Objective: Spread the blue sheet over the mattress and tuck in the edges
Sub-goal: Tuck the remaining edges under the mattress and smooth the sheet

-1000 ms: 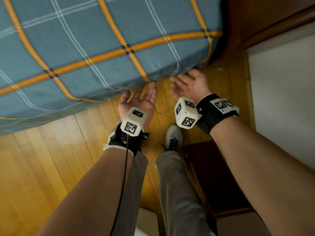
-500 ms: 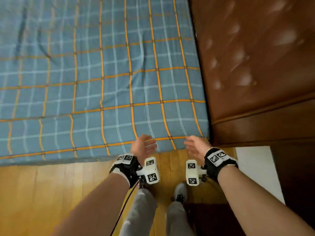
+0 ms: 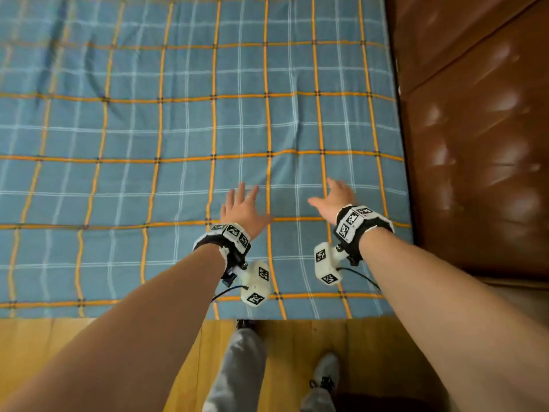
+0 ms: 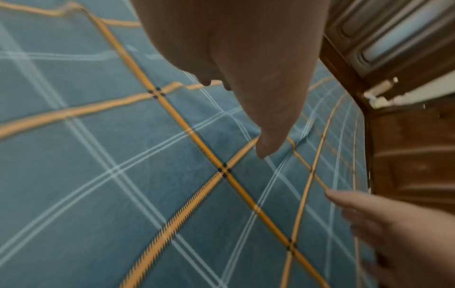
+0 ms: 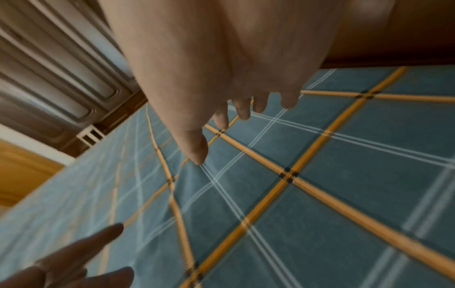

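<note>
The blue sheet (image 3: 148,129), checked with orange and white lines, lies spread flat over the mattress and fills most of the head view. My left hand (image 3: 242,208) is over its near right part, palm down, fingers straight and spread, holding nothing. My right hand (image 3: 334,194) is beside it to the right, also flat with straight fingers. In the left wrist view my left hand (image 4: 246,87) hovers just above the sheet (image 4: 98,175). The right wrist view shows my right hand (image 5: 221,97) just above the sheet (image 5: 344,194). The sheet's near edge (image 3: 148,315) hangs over the mattress side.
A brown padded leather headboard (image 3: 475,144) borders the bed on the right. Yellow wooden floor (image 3: 74,352) runs along the near side, where my legs and a grey shoe (image 3: 325,373) stand. Dark wooden furniture (image 4: 406,155) rises beyond the bed's far side.
Both hands rose from under the mattress's lower edge near the floor, and now reach forward, flat, over the top of the sheet. My view lifted from the bed's side to its top.
</note>
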Action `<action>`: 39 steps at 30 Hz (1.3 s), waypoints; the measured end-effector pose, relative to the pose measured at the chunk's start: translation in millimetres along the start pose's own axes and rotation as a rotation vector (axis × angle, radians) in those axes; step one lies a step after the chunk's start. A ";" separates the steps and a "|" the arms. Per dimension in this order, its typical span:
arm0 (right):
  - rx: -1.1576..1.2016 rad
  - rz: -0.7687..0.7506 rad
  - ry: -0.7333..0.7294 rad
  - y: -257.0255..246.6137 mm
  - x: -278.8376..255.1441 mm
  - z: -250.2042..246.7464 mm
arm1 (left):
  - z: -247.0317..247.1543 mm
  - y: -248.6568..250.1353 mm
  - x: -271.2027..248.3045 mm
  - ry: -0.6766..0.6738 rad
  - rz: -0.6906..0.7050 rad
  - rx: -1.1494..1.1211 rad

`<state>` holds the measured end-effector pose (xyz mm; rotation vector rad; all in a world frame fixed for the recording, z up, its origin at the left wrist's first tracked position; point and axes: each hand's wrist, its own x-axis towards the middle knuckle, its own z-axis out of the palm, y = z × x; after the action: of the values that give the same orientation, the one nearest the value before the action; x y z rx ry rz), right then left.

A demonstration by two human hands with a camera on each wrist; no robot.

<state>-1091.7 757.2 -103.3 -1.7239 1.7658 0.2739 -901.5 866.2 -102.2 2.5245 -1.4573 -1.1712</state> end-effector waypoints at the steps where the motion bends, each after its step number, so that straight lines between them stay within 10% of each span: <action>1: -0.060 0.003 -0.013 -0.9 17.1 6.9 | 4.6 -1.4 17.1 -0.041 0.041 0.077; 12: -0.027 0.347 0.134 55.4 72.7 18.6 | 44.1 32.1 87.2 -0.179 0.349 0.453; 39: 0.036 0.251 -0.022 159.0 65.6 -50.1 | 113.7 180.0 77.6 -0.252 0.441 0.723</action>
<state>-1253.2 693.6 -147.5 -1.4678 1.9601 0.3644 -1081.2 745.1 -168.6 2.2067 -2.7350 -1.0344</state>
